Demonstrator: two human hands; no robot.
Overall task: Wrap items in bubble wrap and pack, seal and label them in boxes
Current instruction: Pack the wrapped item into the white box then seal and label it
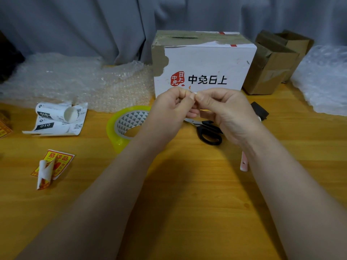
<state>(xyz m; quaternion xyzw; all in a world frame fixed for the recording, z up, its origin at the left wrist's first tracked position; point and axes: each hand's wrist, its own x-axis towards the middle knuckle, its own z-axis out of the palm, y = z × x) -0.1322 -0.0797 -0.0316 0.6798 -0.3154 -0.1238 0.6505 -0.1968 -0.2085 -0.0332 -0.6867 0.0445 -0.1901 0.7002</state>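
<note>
A white box with red and black print stands closed at the table's far middle, its top torn to bare cardboard. In front of it my left hand and my right hand meet, fingers curled, pinching a small white and orange sticker between their fingertips; most of it is hidden. A yellow tape roll lies left of my left wrist. Black-handled scissors lie under my right hand. Red and yellow fragile labels lie curled at the near left.
Bubble wrap covers the far left, more bubble wrap sits at the far right. A curled strip of white shipping labels lies left of the tape. Open brown boxes stand behind right. A pink pen-like thing and a black object lie near my right arm.
</note>
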